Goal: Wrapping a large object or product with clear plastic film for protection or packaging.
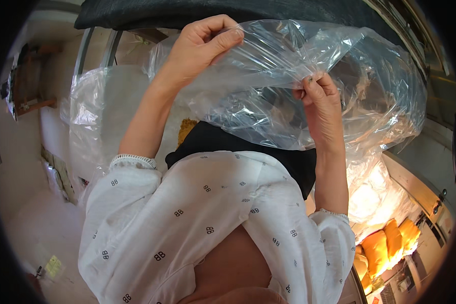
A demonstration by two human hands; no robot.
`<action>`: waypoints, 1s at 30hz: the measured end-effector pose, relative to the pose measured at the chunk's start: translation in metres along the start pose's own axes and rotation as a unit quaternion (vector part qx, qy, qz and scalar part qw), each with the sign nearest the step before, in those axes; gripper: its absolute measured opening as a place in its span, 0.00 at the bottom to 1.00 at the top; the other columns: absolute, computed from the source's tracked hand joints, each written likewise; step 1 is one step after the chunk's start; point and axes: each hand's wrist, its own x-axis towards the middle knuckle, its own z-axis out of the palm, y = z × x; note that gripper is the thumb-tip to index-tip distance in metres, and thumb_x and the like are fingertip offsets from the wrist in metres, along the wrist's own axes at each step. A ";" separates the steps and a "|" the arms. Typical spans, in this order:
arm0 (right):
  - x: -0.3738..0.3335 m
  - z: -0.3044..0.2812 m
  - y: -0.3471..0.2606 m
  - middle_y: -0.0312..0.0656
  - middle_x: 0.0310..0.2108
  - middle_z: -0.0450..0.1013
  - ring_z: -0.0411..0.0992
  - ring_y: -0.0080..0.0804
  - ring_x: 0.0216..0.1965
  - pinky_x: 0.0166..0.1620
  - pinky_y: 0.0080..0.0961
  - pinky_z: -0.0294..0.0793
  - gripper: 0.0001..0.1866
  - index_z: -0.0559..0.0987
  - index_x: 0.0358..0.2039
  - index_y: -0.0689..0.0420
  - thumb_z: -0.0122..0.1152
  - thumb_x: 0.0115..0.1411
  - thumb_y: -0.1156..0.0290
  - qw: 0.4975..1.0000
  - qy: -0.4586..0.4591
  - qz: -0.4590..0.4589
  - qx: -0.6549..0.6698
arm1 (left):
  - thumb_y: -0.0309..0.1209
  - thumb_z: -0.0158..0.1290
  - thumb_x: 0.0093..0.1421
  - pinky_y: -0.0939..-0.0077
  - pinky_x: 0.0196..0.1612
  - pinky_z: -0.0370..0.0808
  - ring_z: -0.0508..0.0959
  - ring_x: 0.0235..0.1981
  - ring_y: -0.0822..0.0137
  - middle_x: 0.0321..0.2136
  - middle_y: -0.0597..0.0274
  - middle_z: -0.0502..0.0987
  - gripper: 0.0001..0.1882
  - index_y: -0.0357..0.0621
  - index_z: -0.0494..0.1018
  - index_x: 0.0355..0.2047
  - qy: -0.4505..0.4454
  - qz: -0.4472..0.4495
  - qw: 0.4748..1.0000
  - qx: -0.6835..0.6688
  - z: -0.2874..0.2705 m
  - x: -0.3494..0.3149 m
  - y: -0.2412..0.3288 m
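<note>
Head view: clear plastic film pinched in both hands

Far left: brown wooden frame (40, 105) against a pale wall (23, 147). Low left, a small yellow-green item (52, 267), kind unclear. Next inward, a loose spread of clear plastic (87, 106) just below grey metal legs (111, 48); cannot tell whether it joins the piece in hand.

Left hand (206, 43): raised, grip narrow, thumb and forefinger closed on the upper edge of the plastic film (276, 53). Dark padded edge (207, 12) runs across the top, beyond the hands. Below the left wrist, a bit of mustard fuzzy material (186, 130) beside black cloth (223, 138) at the waist. White blouse (187, 192), small dark print, gathered cuffs.

Film: in front of the torso, above the black cloth, creases fanning between the hands, bulk billowing rightward.

Right hand (323, 99): lower than the left, grip narrow too, thumb and fingers holding a gathered fold of film.

Lower right: orange-yellow cushions (385, 245), brightly lit. Beside them, a wooden panel (408, 180) with dark handle (439, 201).
</note>
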 end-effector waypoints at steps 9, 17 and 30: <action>-0.026 -0.061 -0.050 0.36 0.36 0.71 0.67 0.20 0.35 0.39 0.18 0.67 0.05 0.75 0.35 0.60 0.54 0.58 0.74 0.949 0.056 -0.186 -0.249 | 0.36 0.53 0.60 0.91 0.21 0.53 0.58 0.19 0.87 0.21 0.80 0.67 0.06 0.49 0.75 0.31 0.220 0.023 0.969 0.115 -0.005 0.025 0.029; -0.062 -0.177 -0.095 0.49 0.54 0.61 0.58 0.48 0.55 0.56 0.38 0.56 0.21 0.69 0.51 0.57 0.52 0.58 0.63 0.551 0.348 -0.278 -0.705 | 0.28 0.51 0.57 0.68 0.45 0.69 0.74 0.41 0.58 0.39 0.56 0.74 0.12 0.43 0.73 0.42 0.254 0.379 0.736 0.500 0.050 0.119 0.066; -0.002 -0.271 -0.145 0.48 0.58 0.59 0.55 0.50 0.59 0.55 0.59 0.51 0.26 0.66 0.55 0.51 0.42 0.61 0.49 0.475 0.392 -0.179 -0.768 | 0.32 0.52 0.58 0.83 0.30 0.67 0.68 0.25 0.78 0.22 0.66 0.70 0.09 0.38 0.71 0.32 0.049 0.207 0.920 0.330 0.114 0.154 0.006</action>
